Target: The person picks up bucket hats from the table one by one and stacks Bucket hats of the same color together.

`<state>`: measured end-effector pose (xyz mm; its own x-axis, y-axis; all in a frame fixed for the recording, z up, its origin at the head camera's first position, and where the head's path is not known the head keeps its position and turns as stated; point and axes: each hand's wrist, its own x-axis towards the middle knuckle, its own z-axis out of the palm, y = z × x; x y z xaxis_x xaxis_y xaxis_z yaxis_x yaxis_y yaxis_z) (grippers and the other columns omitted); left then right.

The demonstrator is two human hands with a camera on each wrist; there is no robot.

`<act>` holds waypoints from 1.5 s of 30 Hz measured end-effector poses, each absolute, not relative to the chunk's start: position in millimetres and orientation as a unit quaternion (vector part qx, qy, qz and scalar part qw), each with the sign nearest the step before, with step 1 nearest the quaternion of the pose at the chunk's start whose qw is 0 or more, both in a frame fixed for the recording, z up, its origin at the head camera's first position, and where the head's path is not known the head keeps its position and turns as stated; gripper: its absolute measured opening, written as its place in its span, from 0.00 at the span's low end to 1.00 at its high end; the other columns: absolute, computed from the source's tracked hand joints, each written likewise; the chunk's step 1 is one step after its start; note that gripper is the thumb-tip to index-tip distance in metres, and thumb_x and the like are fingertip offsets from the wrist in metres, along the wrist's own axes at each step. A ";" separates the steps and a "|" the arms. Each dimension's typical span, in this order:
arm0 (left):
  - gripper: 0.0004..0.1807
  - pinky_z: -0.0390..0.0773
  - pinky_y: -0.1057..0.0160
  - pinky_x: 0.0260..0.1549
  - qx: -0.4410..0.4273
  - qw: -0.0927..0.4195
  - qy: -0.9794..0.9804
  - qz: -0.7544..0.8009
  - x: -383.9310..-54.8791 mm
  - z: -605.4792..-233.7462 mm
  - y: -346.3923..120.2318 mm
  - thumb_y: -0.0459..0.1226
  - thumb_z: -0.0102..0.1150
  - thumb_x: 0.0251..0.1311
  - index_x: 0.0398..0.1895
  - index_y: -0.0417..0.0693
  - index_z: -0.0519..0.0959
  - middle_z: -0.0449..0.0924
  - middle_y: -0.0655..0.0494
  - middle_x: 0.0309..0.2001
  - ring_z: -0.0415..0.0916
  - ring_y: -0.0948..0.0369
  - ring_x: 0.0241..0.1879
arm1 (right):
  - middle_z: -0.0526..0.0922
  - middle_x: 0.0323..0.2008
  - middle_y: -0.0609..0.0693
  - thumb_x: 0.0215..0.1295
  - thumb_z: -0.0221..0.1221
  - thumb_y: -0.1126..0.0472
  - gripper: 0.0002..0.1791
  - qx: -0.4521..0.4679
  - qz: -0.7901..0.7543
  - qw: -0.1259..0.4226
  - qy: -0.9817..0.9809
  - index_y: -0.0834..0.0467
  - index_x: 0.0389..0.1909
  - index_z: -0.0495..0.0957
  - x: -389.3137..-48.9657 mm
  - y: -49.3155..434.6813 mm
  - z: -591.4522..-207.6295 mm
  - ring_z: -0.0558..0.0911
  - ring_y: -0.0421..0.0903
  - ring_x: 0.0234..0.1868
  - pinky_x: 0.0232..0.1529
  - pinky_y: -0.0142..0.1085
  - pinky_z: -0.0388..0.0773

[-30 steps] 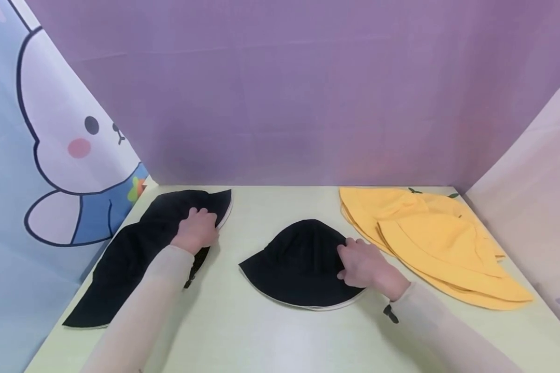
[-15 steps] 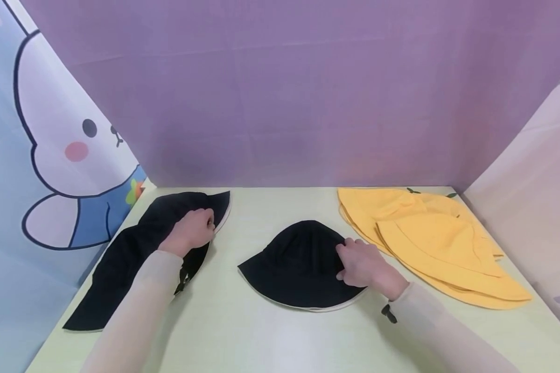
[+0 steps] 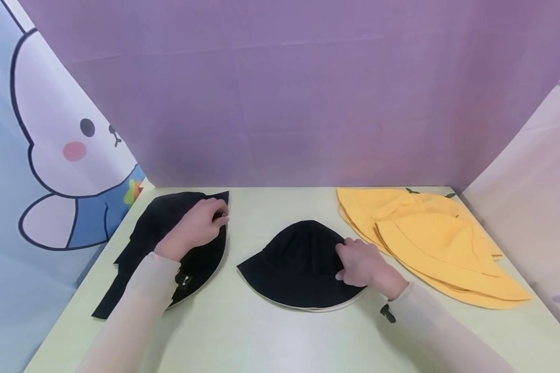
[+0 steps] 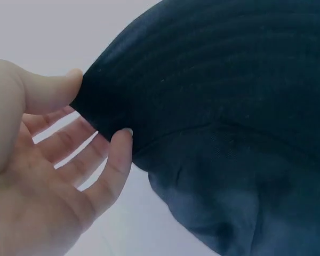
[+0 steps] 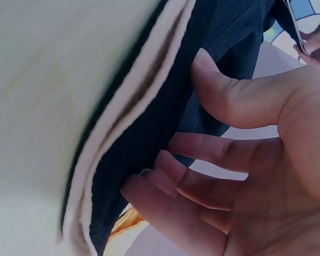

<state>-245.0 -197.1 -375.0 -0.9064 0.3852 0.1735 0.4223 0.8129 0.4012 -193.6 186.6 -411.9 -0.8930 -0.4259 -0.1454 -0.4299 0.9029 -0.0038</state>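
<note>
Brim (image 4: 197,80) of 1 black hat (image 3: 206,265) sits pinched in left grip (image 3: 193,228); right grip (image 3: 364,264) clasps centre hat (image 3: 303,269).

In the left wrist view I see the left hand (image 4: 45,184), bare, reaching in from the left with palm showing. Its thumb touches the pointed corner of a dark blue-black cloth hat (image 4: 218,106), other fingers pass behind the edge, and one fingertip overlaps the near face. I can make out curved stitching on the wide brim, a seam below it, and a creased crown. Pale, plain background (image 4: 48,32) surrounds both.
</note>
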 end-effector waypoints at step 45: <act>0.07 0.81 0.50 0.41 -0.299 0.068 -0.942 -0.140 -195.7 -405.5 -147.8 0.36 0.67 0.63 0.42 0.47 0.82 0.78 0.56 0.41 0.78 0.52 0.46 | 0.80 0.33 0.51 0.61 0.69 0.60 0.07 -0.226 -0.091 -0.005 0.970 0.59 0.36 0.83 -192.1 149.0 -388.5 0.82 0.53 0.36 0.32 0.49 0.80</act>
<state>-195.7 -147.8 -405.5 -0.8126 0.5433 0.2111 0.5813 0.7822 0.2242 -192.1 149.0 -388.5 -0.8981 -0.4369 0.0508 -0.4387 0.8814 -0.1752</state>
